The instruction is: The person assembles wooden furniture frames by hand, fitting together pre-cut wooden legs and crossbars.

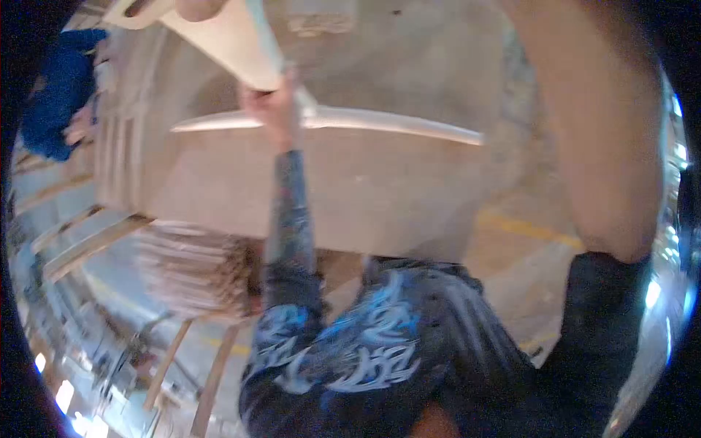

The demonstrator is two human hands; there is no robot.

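Observation:
My left hand is raised in front of me and grips the edge of a thin, pale wood sheet that bends in a long curve to the right. A second curled part of thin sheet rises from the hand to the top left. My left arm has a dark patterned sleeve. My right forearm is bare and runs up the right side and out at the top; its hand is out of view. My dark shirt with blue and white print fills the bottom.
Under the held sheet lies a broad flat stack of large sheets. A fanned pile of thin veneer strips sits at lower left. A person in blue stands at the far left edge. A yellow floor line runs at right.

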